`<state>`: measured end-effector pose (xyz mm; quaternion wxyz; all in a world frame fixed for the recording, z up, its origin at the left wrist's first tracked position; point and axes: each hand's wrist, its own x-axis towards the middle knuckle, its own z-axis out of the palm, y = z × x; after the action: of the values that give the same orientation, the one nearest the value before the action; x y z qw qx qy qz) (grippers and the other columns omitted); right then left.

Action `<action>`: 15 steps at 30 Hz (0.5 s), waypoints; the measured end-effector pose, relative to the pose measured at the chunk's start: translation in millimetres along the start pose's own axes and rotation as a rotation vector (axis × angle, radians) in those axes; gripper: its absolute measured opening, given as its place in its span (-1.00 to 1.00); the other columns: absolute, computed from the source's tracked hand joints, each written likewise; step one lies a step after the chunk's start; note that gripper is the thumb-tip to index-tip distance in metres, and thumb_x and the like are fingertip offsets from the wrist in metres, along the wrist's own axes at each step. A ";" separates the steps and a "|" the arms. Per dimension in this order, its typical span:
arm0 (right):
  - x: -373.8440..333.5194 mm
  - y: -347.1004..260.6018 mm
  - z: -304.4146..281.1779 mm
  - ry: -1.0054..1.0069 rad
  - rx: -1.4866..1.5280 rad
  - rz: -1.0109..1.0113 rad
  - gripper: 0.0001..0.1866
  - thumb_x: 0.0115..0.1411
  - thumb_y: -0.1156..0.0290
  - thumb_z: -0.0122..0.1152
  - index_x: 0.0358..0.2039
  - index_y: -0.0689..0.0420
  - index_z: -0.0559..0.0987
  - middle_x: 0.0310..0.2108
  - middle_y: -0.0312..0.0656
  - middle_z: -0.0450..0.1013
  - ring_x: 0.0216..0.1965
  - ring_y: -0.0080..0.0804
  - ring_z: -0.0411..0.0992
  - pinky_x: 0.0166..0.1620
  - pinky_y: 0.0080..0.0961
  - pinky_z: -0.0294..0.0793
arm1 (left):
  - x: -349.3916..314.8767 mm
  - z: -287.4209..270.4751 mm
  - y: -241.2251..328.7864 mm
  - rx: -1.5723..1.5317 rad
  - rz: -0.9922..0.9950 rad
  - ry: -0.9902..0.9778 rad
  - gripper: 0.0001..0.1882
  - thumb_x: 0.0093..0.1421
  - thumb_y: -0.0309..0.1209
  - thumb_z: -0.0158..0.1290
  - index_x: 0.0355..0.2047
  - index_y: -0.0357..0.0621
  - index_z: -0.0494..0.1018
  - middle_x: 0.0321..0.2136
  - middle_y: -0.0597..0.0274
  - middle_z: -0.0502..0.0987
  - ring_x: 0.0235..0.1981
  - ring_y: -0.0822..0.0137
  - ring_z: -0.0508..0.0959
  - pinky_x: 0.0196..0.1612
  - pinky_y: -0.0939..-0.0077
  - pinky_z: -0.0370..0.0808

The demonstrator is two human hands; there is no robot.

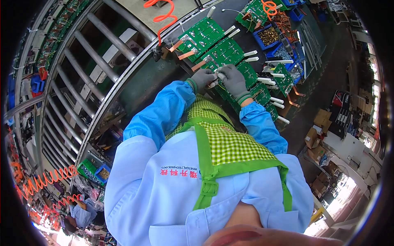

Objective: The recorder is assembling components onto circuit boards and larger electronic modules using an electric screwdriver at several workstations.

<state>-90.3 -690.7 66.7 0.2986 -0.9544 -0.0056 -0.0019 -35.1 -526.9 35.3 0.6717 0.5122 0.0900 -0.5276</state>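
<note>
My left hand (202, 78) and my right hand (234, 82), both in grey gloves, meet over the near edge of a row of green circuit boards (223, 52). The fingers of both are bent and pinched together around something small, too hidden to name. Just beyond the fingertips, a copper strip (198, 66) sticks out from the left side of a board. More boards (248, 74) with white posts lie beside and beneath my right hand.
Blue bins of brass-coloured (268, 36) and silvery small parts (282, 53) stand at the right, with a tool (283, 41) over them. An orange coiled hose (166, 20) hangs at the far left of the boards. Metal rollers (88, 61) run along the left.
</note>
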 end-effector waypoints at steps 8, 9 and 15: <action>1.7 -4.2 0.1 -0.028 -0.023 -0.019 -0.86 0.11 0.28 0.16 -0.32 -0.03 0.58 -0.25 -0.19 0.40 -0.30 -0.15 0.46 -0.27 -0.32 0.47 | 14.4 -8.8 -15.5 -0.005 0.057 -0.028 -0.83 0.14 -0.41 0.05 -0.33 -0.27 0.43 -0.53 0.24 0.51 -0.65 0.54 0.42 -0.61 0.65 0.32; 0.8 -4.4 1.9 -0.012 -0.036 -0.009 -0.86 0.10 0.28 0.16 -0.33 -0.02 0.57 -0.26 -0.19 0.40 -0.30 -0.15 0.46 -0.27 -0.31 0.47 | 17.0 -10.0 -18.6 -0.009 0.075 -0.035 -0.84 0.13 -0.42 0.04 -0.34 -0.28 0.44 -0.53 0.23 0.51 -0.64 0.55 0.42 -0.61 0.65 0.32; 2.2 -8.0 9.5 -0.020 -0.122 0.129 -0.81 0.07 0.22 0.20 -0.42 0.06 0.51 -0.30 -0.13 0.40 -0.34 -0.11 0.45 -0.30 -0.25 0.45 | 22.3 -14.3 -20.3 0.089 0.059 -0.069 -0.81 0.18 -0.43 0.01 -0.25 -0.31 0.42 -0.42 0.18 0.52 -0.52 0.47 0.49 -0.51 0.66 0.42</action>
<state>-88.2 -678.7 63.5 0.2392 -0.9691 0.0531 0.0266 -35.8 -527.8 2.0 0.6663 0.5254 0.0282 -0.5285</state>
